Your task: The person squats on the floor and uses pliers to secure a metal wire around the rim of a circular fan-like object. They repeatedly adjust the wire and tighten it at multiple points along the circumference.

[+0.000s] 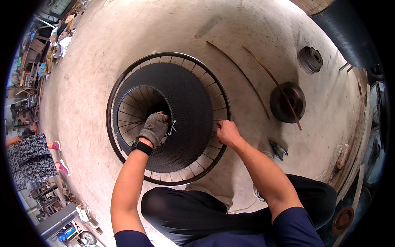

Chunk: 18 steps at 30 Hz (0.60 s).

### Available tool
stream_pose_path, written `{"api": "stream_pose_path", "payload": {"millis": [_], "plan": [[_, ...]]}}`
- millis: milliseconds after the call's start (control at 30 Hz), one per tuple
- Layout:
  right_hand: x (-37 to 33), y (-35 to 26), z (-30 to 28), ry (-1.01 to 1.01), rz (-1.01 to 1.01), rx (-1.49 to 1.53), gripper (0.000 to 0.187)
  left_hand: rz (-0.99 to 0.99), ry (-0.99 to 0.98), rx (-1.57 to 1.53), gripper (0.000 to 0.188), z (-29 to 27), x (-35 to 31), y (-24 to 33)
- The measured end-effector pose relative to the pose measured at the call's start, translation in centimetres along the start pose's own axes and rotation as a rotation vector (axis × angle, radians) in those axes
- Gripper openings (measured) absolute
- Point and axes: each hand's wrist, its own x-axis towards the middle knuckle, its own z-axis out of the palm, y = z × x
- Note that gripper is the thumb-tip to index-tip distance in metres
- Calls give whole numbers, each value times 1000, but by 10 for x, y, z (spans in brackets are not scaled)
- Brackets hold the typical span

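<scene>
A spoked wheel (224,92) lies flat on the floor in front of me, bearing a thick coil of dark, toothed metal band (187,99). My left hand (154,127), in a grey fingerless glove, reaches into the coil's hollow centre. Its fingers are curled, and what they hold there is hidden. White strips (172,128) stick out beside it at the coil's inner edge. At the right side of the wheel, my bare right hand (228,133) is closed near the spokes just inside the rim; whatever lies in its fingers is too small to make out.
Right of the wheel lie a thin curved strip (240,76), a rusty rod (267,70) across a dark round metal piece (284,111), a smaller ribbed piece (310,60) and pliers (279,150). A person (33,158) is at far left, by cluttered shelves.
</scene>
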Motion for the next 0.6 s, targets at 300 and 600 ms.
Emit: {"api": "stream_pose_path", "payload": {"millis": [300,600], "plan": [[-9,-8,9,21,160,278,29,117,5,251,15,-9,-4,-18],[-1,7,24,73,88,271,32,206,-88,213,18,-9,2,-18]]}}
